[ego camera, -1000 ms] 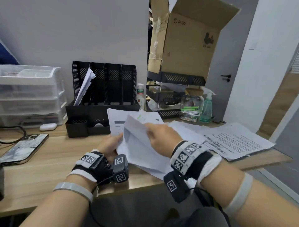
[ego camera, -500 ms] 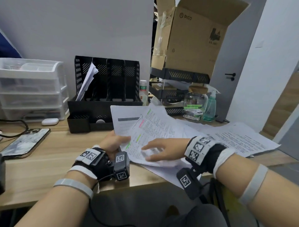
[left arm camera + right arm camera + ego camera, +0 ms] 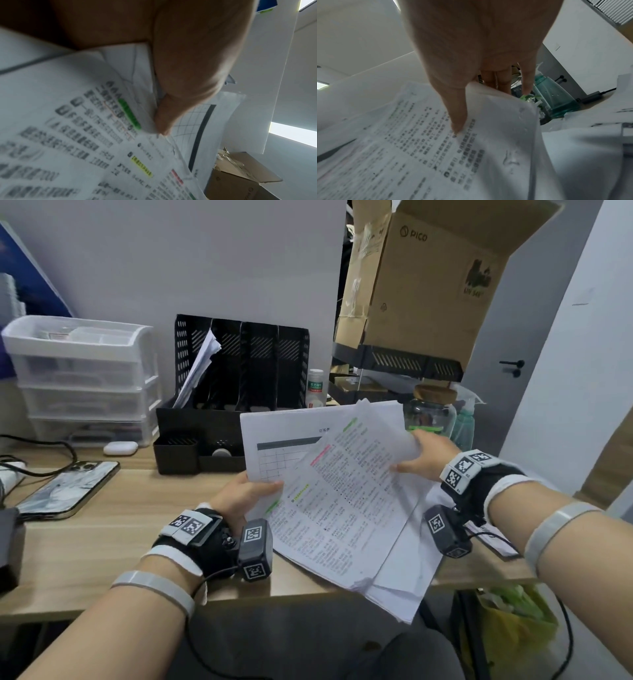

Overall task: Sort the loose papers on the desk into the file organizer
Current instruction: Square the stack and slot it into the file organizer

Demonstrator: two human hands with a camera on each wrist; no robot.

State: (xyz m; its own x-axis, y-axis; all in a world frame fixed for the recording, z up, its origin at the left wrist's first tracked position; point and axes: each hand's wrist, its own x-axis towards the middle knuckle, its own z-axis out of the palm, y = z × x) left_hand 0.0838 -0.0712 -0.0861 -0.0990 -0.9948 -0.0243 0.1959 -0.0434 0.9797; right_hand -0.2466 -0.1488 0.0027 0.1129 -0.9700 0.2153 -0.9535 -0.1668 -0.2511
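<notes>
Both hands hold a stack of printed papers (image 3: 346, 501) above the desk's front edge. My left hand (image 3: 250, 494) pinches the stack's left edge, thumb on top (image 3: 180, 94). My right hand (image 3: 424, 457) pinches the right edge of the top sheet with highlighted text (image 3: 423, 148), thumb over it and fingers behind. A sheet with a table grid (image 3: 281, 446) shows behind the top one. The black file organizer (image 3: 239, 378) stands at the back of the desk, with some papers (image 3: 198, 368) leaning in its leftmost slot.
White plastic drawers (image 3: 82, 378) stand back left, with a phone (image 3: 68, 491) and an earbud case (image 3: 120, 447) in front. A small bottle (image 3: 314, 386), glass jar (image 3: 428, 412), green spray bottle (image 3: 464, 426) and open cardboard box (image 3: 428, 285) crowd the back right.
The papers have been gathered off the desk and raised. My right hand went from lying flat on the top sheet to pinching its right edge, further right and higher.
</notes>
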